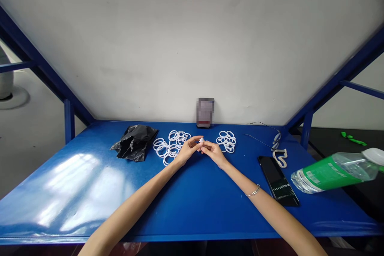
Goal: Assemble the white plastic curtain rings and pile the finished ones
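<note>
My left hand (188,150) and my right hand (213,152) meet over the middle of the blue table, fingertips pinched together. Between them is a small white piece (201,140), mostly covered by the fingers; it looks like part of a white plastic ring. Beside my left hand lies a loose pile of white rings (162,148), partly hidden behind that hand. A smaller cluster of white rings (226,141) rests just right of my right hand.
A crumpled black plastic bag (135,142) lies at the left. A phone-like device (205,113) leans against the back wall. To the right are eyeglasses (276,140), a cream-coloured curved item (280,158), a black phone (278,181) and a green-labelled water bottle (333,172).
</note>
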A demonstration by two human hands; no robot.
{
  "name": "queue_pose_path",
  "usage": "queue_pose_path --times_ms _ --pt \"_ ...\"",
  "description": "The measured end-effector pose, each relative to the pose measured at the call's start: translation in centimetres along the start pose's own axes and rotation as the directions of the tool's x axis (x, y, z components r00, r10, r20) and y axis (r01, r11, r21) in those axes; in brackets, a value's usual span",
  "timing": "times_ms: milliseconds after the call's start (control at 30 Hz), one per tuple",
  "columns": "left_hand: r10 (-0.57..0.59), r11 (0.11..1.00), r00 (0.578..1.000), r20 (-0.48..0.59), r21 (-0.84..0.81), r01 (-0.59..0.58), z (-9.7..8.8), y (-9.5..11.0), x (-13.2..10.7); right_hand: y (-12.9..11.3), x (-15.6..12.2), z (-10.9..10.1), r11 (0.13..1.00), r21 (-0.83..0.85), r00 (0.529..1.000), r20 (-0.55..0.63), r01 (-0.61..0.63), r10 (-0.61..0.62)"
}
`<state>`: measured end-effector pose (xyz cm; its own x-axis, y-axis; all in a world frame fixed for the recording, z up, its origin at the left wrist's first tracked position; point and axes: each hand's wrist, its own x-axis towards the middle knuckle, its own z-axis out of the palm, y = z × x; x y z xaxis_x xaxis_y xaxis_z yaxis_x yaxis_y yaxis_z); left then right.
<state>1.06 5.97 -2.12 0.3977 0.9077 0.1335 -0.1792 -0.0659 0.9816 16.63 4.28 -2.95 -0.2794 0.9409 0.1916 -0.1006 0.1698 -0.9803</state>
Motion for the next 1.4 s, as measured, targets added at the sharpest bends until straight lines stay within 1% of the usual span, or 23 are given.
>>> queue_pose_path --times_ms 100,200,267,367,467,567,667,800,867,1000,1067,1233,1400 --pt "-0.019 1.000 0.999 -0.029 0.015 0.019 0.1 0.2 0.0 -0.2 -0.1 0.1 1.000 0.019 1.000 -0.016 -0.021 0.022" --pt "-0.035 0.999 0.999 -0.039 0.029 0.036 0.2 0.3 0.0 -0.4 -0.2 0.0 0.999 0.032 0.992 -0.124 -0.026 0.030" --pt "-0.036 0.999 0.999 -0.025 0.035 0.037 0.1 0.4 0.0 -0.3 -0.2 -0.1 0.999 0.027 0.979 -0.204 -0.018 0.023" --pt "-0.039 0.998 0.999 0.009 0.051 0.039 0.0 0.5 0.0 -0.2 -0.2 -0.3 1.000 0.007 0.967 -0.253 -0.011 0.012" --pt "-0.052 0.997 0.997 0.050 0.065 0.049 0.0 0.5 0.0 -0.1 -0.2 -0.4 0.999 -0.038 0.972 -0.237 -0.008 -0.001" --pt "-0.066 0.997 0.994 0.087 0.033 0.063 -0.1 0.5 0.1 -0.1 -0.1 -0.4 0.997 -0.080 0.977 -0.211 0.007 -0.024" --pt "-0.081 0.996 0.990 0.115 -0.026 0.084 -0.2 0.4 0.1 -0.2 -0.1 -0.3 0.996 -0.083 0.979 -0.198 0.036 -0.052" --pt "-0.085 0.994 0.986 0.143 -0.056 0.094 -0.2 0.3 0.1 -0.6 -0.2 -0.2 0.997 -0.070 0.986 -0.161 0.027 -0.037" --pt "-0.092 0.993 0.987 0.133 -0.061 0.100 -0.2 0.1 0.1 -0.7 -0.2 -0.2 0.998 -0.062 0.988 -0.153 0.014 -0.023" --pt "-0.116 0.991 0.993 0.038 -0.065 0.118 -0.2 -0.3 0.3 -0.7 -0.2 -0.4 1.000 -0.027 0.986 -0.166 -0.009 0.004" --pt "-0.109 0.991 0.994 0.014 -0.071 0.110 -0.2 -0.3 0.3 -0.7 -0.2 -0.6 0.999 0.017 0.986 -0.162 -0.033 0.035" --pt "-0.072 0.996 0.996 0.044 -0.054 0.074 -0.2 -0.1 0.2 -1.1 -0.2 -0.7 0.990 0.084 0.988 -0.098 -0.111 0.119" --pt "-0.060 0.998 0.996 0.071 -0.032 0.063 -0.3 -0.2 0.1 -1.4 -0.2 -0.7 0.987 0.098 0.990 -0.039 -0.128 0.132"
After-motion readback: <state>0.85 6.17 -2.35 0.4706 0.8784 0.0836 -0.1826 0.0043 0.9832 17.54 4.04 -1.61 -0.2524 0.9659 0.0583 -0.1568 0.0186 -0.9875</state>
